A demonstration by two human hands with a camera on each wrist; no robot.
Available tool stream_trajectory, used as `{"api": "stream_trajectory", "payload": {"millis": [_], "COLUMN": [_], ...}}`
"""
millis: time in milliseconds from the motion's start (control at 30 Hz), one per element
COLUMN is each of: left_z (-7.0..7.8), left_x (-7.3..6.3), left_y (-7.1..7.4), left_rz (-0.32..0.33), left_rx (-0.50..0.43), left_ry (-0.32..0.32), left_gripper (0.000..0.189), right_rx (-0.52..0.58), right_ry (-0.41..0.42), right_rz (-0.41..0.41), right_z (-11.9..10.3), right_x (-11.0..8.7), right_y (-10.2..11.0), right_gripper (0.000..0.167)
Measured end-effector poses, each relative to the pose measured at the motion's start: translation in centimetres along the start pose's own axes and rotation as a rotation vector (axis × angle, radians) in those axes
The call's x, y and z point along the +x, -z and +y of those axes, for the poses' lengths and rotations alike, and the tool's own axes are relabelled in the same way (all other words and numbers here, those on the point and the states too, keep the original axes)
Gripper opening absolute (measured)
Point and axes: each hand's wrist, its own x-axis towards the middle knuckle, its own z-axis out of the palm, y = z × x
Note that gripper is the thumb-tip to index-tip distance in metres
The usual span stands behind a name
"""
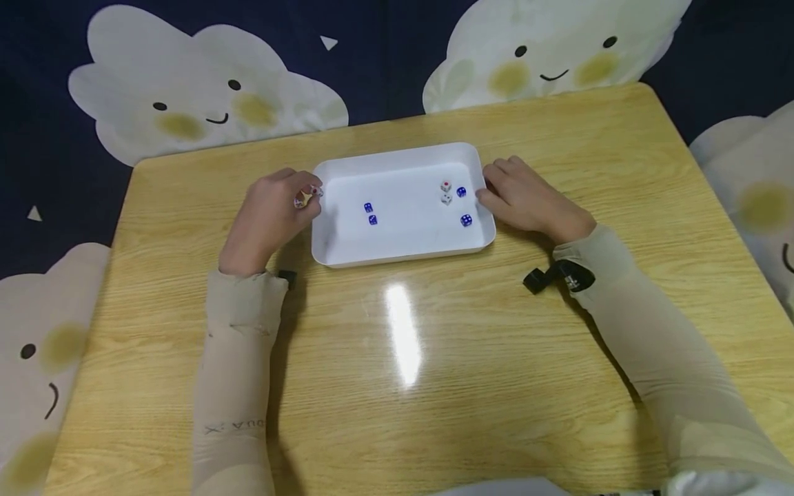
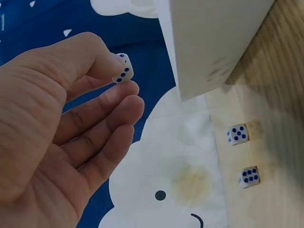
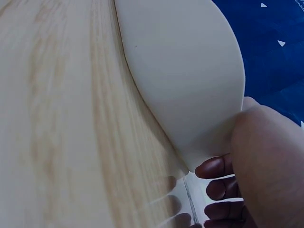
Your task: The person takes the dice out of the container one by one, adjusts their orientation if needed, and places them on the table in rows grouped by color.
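My left hand (image 1: 263,217) is at the left end of a white rectangular tray (image 1: 397,256). Its thumb and index finger pinch a white die with blue pips (image 2: 124,71), close to the tray's outer wall. The other fingers of that hand lie loosely bent below. Two similar dice, one showing five (image 2: 237,134) and one showing six (image 2: 249,176), rest on the table outside the tray. At the opposite end, my right hand (image 1: 527,196) holds the tray's right rim, thumb over the edge and fingers against the outer wall (image 3: 190,90).
Inside the tray, two blue dice (image 1: 370,213) lie left of the middle. Toward the right end sit two white dice (image 1: 446,192) and two more blue dice (image 1: 466,220). The wooden table (image 1: 347,413) meets a dark cloud-patterned cloth (image 1: 384,62) at the back.
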Motion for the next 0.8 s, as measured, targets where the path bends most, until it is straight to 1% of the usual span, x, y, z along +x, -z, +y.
{"api": "stream_trajectory", "payload": {"millis": [133,333,433,533,667,800], "left_z": [-0.2,-0.6,-0.8,-1.0,-1.5,-2.3], "left_x": [-0.3,-0.6,-0.7,-0.3,0.0,-0.3], "left_y": [0.0,0.2,0.3,0.4,0.6,0.8], "left_rz": [0.03,0.052,0.067,0.079,0.078,0.074], "left_rx": [-0.001,-0.009,-0.012,-0.018,-0.038,-0.049], "left_ry": [0.002,0.015,0.019,0.024,0.063,0.106], "left_gripper": [0.02,0.021,0.021,0.022,0.023,0.024], "right_rx": [-0.005,-0.014,-0.021,-0.036,-0.054,-0.069], "right_ry": [0.012,0.027,0.018,-0.009,-0.044,-0.048], "right_rz": [0.004,0.009,0.008,0.01,-0.001,-0.014], "right_z": [0.0,-0.1,0.0,0.2,0.3,0.3], "right_x": [0.0,0.1,0.0,-0.1,-0.3,-0.2], "right_y": [0.1,0.2,0.4,0.9,1.3,1.2], "right_gripper": [0.041,0.041,0.042,0.043,0.046,0.05]}}
